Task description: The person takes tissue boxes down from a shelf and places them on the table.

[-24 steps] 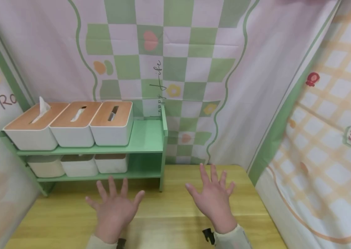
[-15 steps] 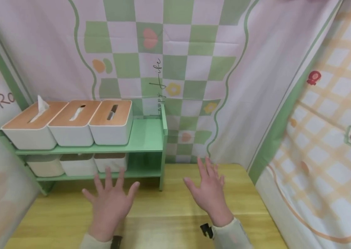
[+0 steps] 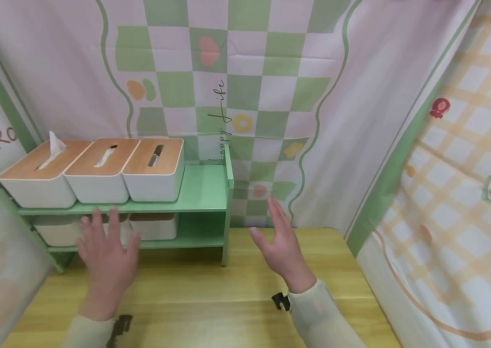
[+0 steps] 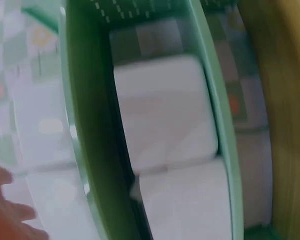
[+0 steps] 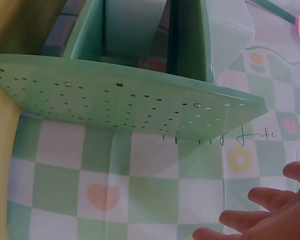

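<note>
My left hand (image 3: 108,261), fingers spread and slightly blurred, reaches up in front of the lower shelf and overlaps the boxes there in the head view. Its fingertips come just below the edge of the upper board. My right hand (image 3: 283,249) hovers over the table to the right of the green shelf (image 3: 203,191), its fingers straight and thumb apart, holding nothing. On the upper board stand three white tissue boxes with wood-coloured lids: a left box (image 3: 45,191) with a tissue sticking up, a middle box (image 3: 99,187) and a right box (image 3: 155,186).
On the lower board are a beige box (image 3: 55,231), a partly hidden white one, and a white box with a brown top (image 3: 154,227). The shelf's perforated side panel (image 5: 130,102) faces the right hand. Printed curtains surround the yellow wooden table (image 3: 210,299).
My left hand has moved left and up, toward the shelf. The right hand has shifted slightly left and up, turning so its fingers draw closer together. The boxes stay put.
</note>
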Action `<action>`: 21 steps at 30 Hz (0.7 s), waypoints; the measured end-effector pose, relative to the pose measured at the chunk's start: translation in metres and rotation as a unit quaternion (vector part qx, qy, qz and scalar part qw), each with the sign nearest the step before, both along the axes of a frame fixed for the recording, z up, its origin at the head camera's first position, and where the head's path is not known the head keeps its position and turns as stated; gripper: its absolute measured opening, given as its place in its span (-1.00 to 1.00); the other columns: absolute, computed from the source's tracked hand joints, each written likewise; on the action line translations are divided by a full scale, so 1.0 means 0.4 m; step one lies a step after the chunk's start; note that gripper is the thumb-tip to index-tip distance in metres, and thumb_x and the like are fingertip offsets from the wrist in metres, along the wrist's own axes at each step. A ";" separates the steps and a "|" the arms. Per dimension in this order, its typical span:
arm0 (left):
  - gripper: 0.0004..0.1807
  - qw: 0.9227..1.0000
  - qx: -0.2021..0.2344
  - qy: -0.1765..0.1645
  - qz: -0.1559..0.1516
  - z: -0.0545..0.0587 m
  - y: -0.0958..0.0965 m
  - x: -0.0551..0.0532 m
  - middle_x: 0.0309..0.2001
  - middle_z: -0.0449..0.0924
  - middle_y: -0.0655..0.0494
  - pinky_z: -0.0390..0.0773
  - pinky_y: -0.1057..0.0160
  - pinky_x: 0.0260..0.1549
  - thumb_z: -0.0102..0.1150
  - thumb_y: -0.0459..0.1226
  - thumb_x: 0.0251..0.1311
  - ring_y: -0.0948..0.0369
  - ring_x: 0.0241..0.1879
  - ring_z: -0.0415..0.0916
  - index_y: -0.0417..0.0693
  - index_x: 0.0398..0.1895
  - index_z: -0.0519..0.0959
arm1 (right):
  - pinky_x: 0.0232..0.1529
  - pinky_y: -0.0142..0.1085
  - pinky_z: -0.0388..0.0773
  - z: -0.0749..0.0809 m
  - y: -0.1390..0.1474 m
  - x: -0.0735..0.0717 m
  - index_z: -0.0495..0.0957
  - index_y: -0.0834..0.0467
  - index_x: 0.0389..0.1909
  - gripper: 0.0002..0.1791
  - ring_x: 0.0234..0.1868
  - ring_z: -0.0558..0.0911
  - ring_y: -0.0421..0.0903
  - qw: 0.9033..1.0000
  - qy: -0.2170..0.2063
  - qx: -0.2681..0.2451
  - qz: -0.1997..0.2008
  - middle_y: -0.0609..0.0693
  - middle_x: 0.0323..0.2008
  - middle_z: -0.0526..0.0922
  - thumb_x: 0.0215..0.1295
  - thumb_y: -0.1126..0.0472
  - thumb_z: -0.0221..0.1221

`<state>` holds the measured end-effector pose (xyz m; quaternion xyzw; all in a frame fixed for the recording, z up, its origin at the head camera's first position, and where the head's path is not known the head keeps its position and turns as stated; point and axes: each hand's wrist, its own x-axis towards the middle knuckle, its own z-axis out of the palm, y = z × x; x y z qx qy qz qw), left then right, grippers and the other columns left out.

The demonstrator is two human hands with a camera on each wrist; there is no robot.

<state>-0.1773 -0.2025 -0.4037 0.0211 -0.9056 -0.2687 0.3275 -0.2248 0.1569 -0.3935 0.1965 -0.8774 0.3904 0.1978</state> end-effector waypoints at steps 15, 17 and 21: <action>-0.33 0.995 0.037 0.036 0.090 0.098 -0.282 -0.063 0.56 -0.34 -0.25 -0.42 -0.01 0.43 -0.49 -0.17 0.50 -0.08 0.52 -0.45 -0.28 0.57 -0.20 | 0.40 0.07 0.10 0.040 -0.075 -0.081 -0.09 -0.13 0.60 -0.16 0.50 0.04 -0.08 0.994 -0.004 -0.084 0.074 -0.18 0.56 -0.04 0.44 -0.19 0.07; -0.35 0.992 0.041 0.058 0.102 0.101 -0.311 -0.067 0.56 -0.31 -0.27 -0.39 0.07 0.44 -0.52 -0.19 0.51 -0.05 0.53 -0.41 -0.31 0.57 -0.20 | 0.38 0.05 0.15 0.043 -0.087 -0.090 -0.09 -0.12 0.61 -0.15 0.50 0.06 -0.06 0.991 -0.009 -0.096 0.088 -0.18 0.56 -0.06 0.43 -0.16 0.07; -0.35 0.986 0.091 0.069 0.121 0.115 -0.359 -0.069 0.59 -0.32 -0.08 -0.35 0.17 0.43 -0.56 -0.17 0.53 0.13 0.53 -0.38 -0.16 0.60 -0.26 | 0.37 0.06 0.18 0.052 -0.111 -0.107 -0.12 -0.15 0.61 -0.16 0.49 0.09 -0.04 0.986 -0.018 -0.116 0.115 -0.21 0.55 -0.07 0.44 -0.12 0.07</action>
